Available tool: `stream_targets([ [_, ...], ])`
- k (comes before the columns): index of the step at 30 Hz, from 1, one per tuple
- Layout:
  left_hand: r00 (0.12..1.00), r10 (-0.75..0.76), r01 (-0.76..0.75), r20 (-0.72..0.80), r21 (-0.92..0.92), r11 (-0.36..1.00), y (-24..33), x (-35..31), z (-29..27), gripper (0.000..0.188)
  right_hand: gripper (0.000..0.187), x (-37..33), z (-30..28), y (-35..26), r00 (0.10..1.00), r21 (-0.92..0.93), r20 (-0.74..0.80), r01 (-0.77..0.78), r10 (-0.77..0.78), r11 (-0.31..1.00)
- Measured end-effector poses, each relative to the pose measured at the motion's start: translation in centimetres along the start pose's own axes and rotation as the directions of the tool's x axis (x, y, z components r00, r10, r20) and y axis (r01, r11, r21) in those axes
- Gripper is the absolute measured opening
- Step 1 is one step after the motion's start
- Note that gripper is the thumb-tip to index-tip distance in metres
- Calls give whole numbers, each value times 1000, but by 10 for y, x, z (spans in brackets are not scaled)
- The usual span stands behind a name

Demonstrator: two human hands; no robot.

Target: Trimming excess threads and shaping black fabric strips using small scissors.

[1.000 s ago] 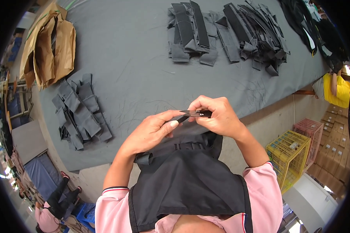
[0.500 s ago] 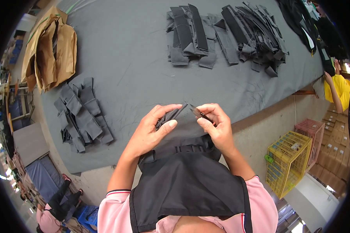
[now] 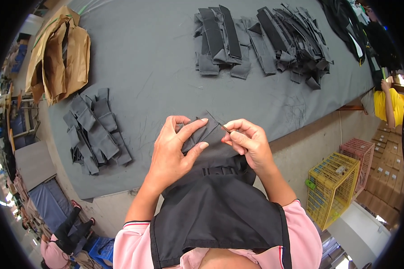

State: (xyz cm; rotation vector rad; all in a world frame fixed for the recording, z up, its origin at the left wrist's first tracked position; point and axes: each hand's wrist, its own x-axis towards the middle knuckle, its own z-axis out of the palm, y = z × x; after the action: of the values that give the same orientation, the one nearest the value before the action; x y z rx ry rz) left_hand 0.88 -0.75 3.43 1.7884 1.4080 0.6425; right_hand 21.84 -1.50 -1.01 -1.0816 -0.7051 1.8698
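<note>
Near the front edge of the table, my left hand (image 3: 168, 152) pinches a small stack of dark grey fabric strips (image 3: 194, 140) between thumb and fingers. My right hand (image 3: 254, 145) is closed around a pair of thread snips (image 3: 225, 128), mostly hidden in the palm. Their thin dark blades point up and left, lying along the edge of the held fabric. Whether they touch it I cannot tell. A small red spot shows under my right fingers, too small to name. To the left of my hands lies a loose pile of grey strips (image 3: 94, 130).
Two larger piles of frayed grey strips (image 3: 220, 40) (image 3: 296, 45) lie across the grey-covered table (image 3: 152, 54). An open brown paper bag (image 3: 78, 58) stands far left. Yellow and pink crates (image 3: 332, 188) are right, below the table edge. A person in yellow (image 3: 390, 105) stands far right.
The held fabric has turned and opened out flatter between my hands. My right hand has rotated, bringing the snips' blades from beside the fabric to along its edge.
</note>
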Motion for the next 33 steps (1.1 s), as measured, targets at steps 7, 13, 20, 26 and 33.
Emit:
stream_targets([
  [7, 995, 89, -83, -40, 144, 986, 1, -1, 2, 46, 20, -8, 3, -1, 999, 102, -13, -40, 42, 994],
  [13, 992, 111, -96, -65, 201, 975, 6, -1, 3, 47, 16, -12, 18, -9, 861, -738, 38, 366, -507, 567],
  [20, 987, 148, -129, -65, 237, 963, 4, -2, 2, 47, 21, -14, 18, -7, 774, -842, 60, 379, -630, 385],
  [26, 989, 133, -115, -67, 227, 967, 5, -3, 2, 48, 25, -14, 23, -6, 735, -883, 125, 389, -667, 263],
  [33, 989, 125, -106, -75, 217, 970, 4, -3, 2, 47, 27, -8, 16, 1, 615, -899, 250, 435, -748, 57],
])
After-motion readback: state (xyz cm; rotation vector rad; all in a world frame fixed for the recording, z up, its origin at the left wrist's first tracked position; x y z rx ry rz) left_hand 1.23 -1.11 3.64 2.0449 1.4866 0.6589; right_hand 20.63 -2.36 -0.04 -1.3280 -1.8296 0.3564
